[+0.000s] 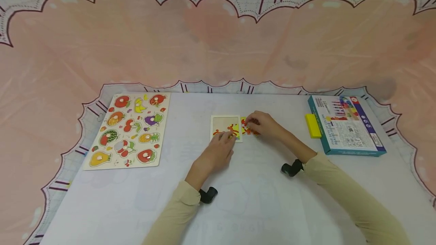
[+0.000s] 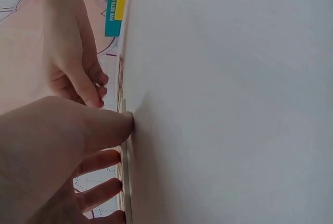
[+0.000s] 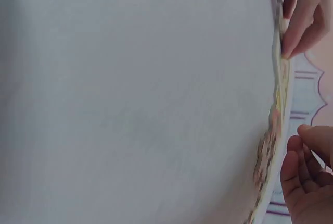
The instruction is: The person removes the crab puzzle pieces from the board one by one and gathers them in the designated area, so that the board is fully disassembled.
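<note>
In the head view, a small jigsaw tray (image 1: 226,117) with a pale frame lies mid-table, several red and yellow pieces in its lower part. My left hand (image 1: 218,149) rests over its near edge; in the left wrist view the thumb (image 2: 125,122) touches that edge, with the other fingers spread along the tray. Loose red and yellow puzzle pieces (image 1: 243,121) lie against the tray's right side. Over them hovers my right hand (image 1: 263,124), its fingers bent. The right wrist view shows the right fingertips (image 3: 290,164) loosely curled, with no piece visible between them.
To the left lies a fruit puzzle board (image 1: 129,131) with knobbed pieces. A teal and white box (image 1: 347,127) sits at the right, with a yellow block (image 1: 312,126) against its left side. The white table (image 1: 252,207) has a scalloped cloth border at its far edge.
</note>
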Tool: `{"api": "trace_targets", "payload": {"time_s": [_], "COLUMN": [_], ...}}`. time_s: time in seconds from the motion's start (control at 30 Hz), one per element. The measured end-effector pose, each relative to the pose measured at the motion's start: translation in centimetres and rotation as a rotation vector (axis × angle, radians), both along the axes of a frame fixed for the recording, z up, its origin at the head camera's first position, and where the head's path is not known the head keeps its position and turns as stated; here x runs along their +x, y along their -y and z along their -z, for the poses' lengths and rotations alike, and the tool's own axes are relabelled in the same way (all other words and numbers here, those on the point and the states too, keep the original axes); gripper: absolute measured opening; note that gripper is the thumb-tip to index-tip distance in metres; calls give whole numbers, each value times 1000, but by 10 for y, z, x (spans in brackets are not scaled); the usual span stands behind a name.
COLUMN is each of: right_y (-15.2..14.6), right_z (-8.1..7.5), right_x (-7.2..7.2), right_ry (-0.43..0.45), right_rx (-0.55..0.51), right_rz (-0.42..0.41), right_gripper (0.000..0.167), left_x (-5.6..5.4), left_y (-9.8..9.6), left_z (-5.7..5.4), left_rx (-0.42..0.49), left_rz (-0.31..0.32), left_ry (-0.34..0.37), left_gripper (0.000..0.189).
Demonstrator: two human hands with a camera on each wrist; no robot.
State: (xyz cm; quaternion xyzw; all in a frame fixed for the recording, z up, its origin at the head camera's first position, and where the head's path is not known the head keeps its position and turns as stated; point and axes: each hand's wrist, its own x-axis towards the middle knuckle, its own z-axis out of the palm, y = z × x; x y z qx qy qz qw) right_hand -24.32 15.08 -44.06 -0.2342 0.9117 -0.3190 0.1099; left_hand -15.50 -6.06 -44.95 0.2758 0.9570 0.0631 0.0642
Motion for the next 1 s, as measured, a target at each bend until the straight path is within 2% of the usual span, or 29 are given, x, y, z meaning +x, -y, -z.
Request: {"api": "trace_targets", "payload": {"time_s": [0.23, 0.33, 0.47, 0.6, 1.0], "right_y": [30, 36, 39, 40, 37], "right_z": [5, 8, 9, 10, 16], "right_x": [-1, -1, 0, 1, -3], "right_ry": [15, 32, 60, 82, 104], "right_rx": [9, 23, 23, 7, -57], "right_rz": [-64, -58, -20, -1, -2], "right_gripper": [26, 28, 27, 27, 27], "left_x": [1, 3, 6, 8, 8], "left_y": [6, 11, 14, 15, 15], "left_z": [0, -2, -5, -8, -6], "left_rx": [19, 47, 101, 135, 124], "left_rz": [13, 13, 7, -5, -16], "left_ry": [-25, 16, 61, 74, 85], "left_gripper": [50, 52, 52, 51, 53]}}
